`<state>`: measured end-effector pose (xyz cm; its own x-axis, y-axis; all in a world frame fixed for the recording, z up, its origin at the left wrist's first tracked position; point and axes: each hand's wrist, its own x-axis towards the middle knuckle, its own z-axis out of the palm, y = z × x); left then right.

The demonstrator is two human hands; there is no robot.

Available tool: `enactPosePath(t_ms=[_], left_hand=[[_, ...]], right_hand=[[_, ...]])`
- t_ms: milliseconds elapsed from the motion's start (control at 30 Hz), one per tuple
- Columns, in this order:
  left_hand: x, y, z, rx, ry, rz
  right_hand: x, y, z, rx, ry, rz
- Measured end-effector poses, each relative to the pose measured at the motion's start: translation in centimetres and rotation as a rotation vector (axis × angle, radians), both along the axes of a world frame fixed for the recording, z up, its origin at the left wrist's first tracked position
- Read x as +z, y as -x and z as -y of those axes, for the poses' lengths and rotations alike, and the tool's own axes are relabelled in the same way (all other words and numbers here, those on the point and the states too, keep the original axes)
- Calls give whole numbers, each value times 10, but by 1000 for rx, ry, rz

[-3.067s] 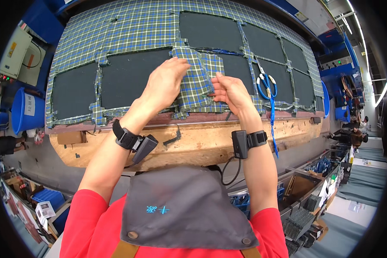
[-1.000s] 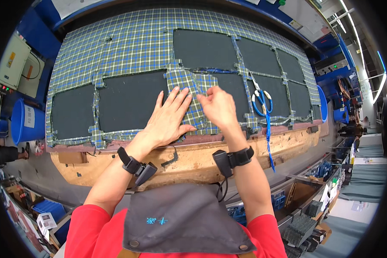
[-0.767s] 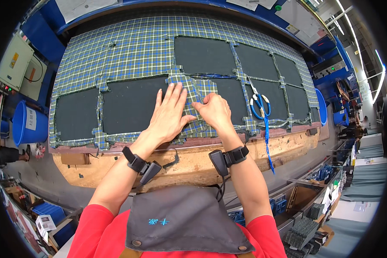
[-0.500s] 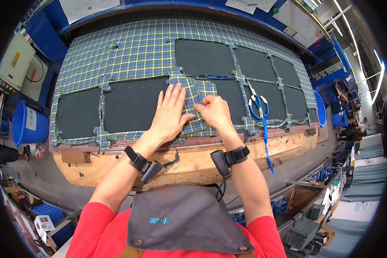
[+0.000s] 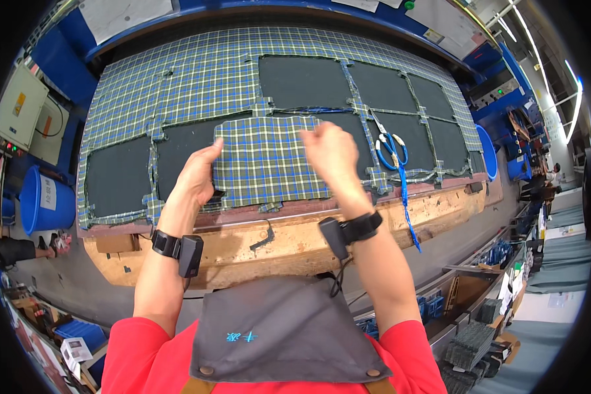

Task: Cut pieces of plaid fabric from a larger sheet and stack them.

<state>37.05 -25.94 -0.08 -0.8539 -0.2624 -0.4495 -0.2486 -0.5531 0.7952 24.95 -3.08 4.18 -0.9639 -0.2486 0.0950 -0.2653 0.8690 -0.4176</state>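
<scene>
Bright, even workshop light fills the view, with a glaring ceiling strip light [image 5: 574, 108] blown out at the upper right. Shadows are soft and short under the hands. The fisheye lens bends the workbench edge [image 5: 308, 226] into a curve and leaves black corners. The centre is sharp; the far right rim looks slightly smeared, perhaps from lens falloff.

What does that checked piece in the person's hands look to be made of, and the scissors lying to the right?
The checked piece, held up by the left hand and right hand, looks like thin woven cloth: matte blue, green and white plaid with cut edges. The scissors seem to have glossy blue plastic handles; the blades are probably metal, though too small to tell.
</scene>
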Motion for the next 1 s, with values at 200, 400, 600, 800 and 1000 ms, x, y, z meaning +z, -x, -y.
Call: enactPosePath(t_ms=[200,400,600,800,1000], left_hand=[[-19,3,3,-20,331,72],[-28,2,3,-1,397,53],[-27,2,5,-4,325,49],[-29,7,4,-24,590,94],[-49,8,8,61,646,137]], right_hand=[[-5,13,-24,-218,1,279],[-12,19,-23,-210,44,334],[-14,23,-23,-169,16,311],[-20,29,-20,-3,-55,386],[-24,30,-24,41,-3,359]])
